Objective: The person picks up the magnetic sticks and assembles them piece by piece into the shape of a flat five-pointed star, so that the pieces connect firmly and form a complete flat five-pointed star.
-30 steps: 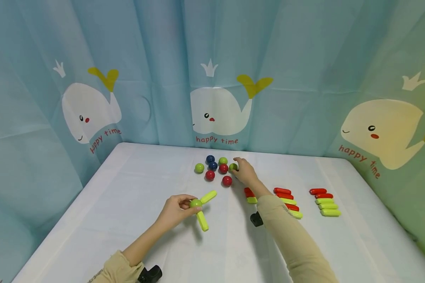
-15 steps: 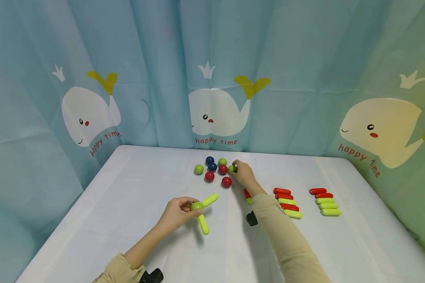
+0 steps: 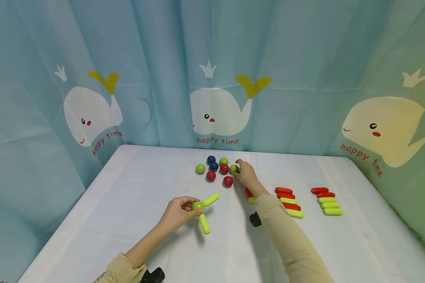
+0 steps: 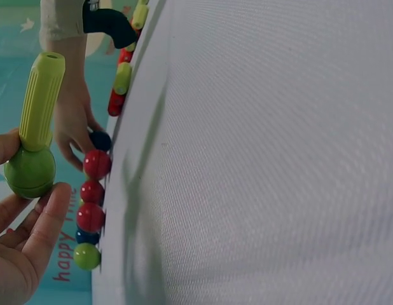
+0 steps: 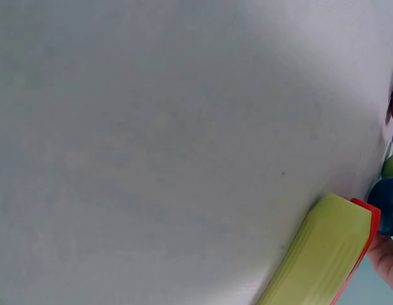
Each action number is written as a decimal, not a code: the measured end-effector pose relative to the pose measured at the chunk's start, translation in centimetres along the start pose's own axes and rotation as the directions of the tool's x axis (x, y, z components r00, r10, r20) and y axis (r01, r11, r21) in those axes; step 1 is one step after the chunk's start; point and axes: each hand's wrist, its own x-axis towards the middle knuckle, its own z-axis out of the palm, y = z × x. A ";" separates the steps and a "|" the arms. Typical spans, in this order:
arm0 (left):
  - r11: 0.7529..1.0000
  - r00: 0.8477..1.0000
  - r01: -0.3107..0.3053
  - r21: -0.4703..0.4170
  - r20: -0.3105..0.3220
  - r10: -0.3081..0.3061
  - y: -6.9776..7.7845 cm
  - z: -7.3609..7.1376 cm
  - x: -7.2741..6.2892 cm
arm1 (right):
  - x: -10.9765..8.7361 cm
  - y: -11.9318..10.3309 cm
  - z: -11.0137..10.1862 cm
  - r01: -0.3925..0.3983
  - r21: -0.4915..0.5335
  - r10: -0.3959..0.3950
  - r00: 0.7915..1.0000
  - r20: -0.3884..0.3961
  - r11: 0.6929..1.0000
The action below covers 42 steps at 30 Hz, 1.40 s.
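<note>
My left hand (image 3: 178,214) grips a glossy green ball (image 3: 198,206) above the table. Two yellow-green rods, an upper rod (image 3: 211,199) and a lower rod (image 3: 204,225), stick out from that ball at an angle. In the left wrist view, thumb and fingertips hold the ball (image 4: 31,173) with one ribbed rod (image 4: 42,101) pointing up. At the back, my right hand (image 3: 247,175) has its thumb and fingers curled around a dark blue ball (image 5: 387,204), partly hidden in the head view. A loose green ball (image 3: 233,169) lies right beside it.
Left of the right hand lies a cluster of red (image 3: 224,169), dark blue (image 3: 211,160) and green balls (image 3: 200,168). Red and yellow-green rods lie in a middle row (image 3: 287,196) and a right row (image 3: 327,205). A few rods (image 3: 249,193) sit under the right forearm. A curtain (image 3: 297,78) hangs behind.
The right hand's fingers close in at the dark blue ball, then spread a little again. The left hand keeps hold of the green ball with its rods, almost still.
</note>
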 end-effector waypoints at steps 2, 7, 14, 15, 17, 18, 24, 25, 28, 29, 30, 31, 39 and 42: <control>1.000 1.000 -0.004 0.000 0.000 0.004 -0.1 0.0 0.0 | -0.2 0.1 -0.1 -0.002 0.013 0.003 1.000 -0.004 1.000; 1.000 1.000 -0.008 -0.002 0.004 0.008 -0.3 0.1 0.0 | -1.0 0.1 -0.5 -0.037 0.114 0.041 0.999 -0.026 0.993; 0.999 1.000 -0.022 0.025 0.002 0.022 -0.5 0.0 0.7 | -2.1 -0.9 -1.3 -0.021 0.260 0.040 0.997 -0.067 0.965; 0.999 1.000 -0.024 0.028 0.002 0.024 -0.5 0.0 0.8 | -2.3 -1.1 -1.5 -0.016 0.277 0.037 0.997 -0.073 0.961; 0.999 1.000 -0.020 0.030 0.005 0.020 -0.5 0.0 1.0 | -2.8 -1.5 -1.7 0.001 0.316 0.028 0.996 -0.088 0.949; 0.999 1.000 -0.017 0.028 0.006 0.017 -0.4 0.1 1.1 | -3.0 -1.8 -1.8 0.011 0.337 0.021 0.995 -0.092 0.941; 0.999 1.000 -0.016 0.031 0.001 0.016 -0.5 0.2 1.2 | -4.9 -3.4 -1.5 0.102 0.484 -0.100 0.995 -0.032 0.869; 0.999 1.000 -0.017 0.034 -0.003 0.017 -0.6 0.2 1.2 | -5.2 -3.7 -1.4 0.111 0.508 -0.120 0.993 -0.015 0.854; 0.999 1.000 -0.019 0.037 -0.013 0.020 -0.5 0.3 1.3 | -6.0 -4.6 -1.1 0.122 0.554 -0.164 0.986 0.026 0.823; 0.999 1.000 -0.019 0.037 -0.014 0.019 -0.5 0.2 1.3 | -6.2 -4.9 -1.0 0.132 0.558 -0.181 0.983 0.033 0.819; 0.999 1.000 -0.016 0.038 -0.016 0.017 -0.5 0.2 1.3 | -6.4 -5.1 -0.9 0.145 0.558 -0.197 0.980 0.034 0.817; 0.999 1.000 -0.015 0.039 -0.016 0.016 -0.5 0.2 1.3 | -6.5 -5.3 -0.8 0.161 0.556 -0.215 0.976 0.034 0.815; 0.999 0.999 -0.028 0.043 -0.017 0.029 -0.6 -0.1 1.1 | -6.7 -5.4 -0.4 0.180 0.550 -0.252 0.966 0.058 0.816; 0.998 1.000 -0.023 0.055 -0.010 0.024 -0.7 -0.2 1.0 | -6.7 -5.3 -0.3 0.134 0.554 -0.215 0.973 0.084 0.822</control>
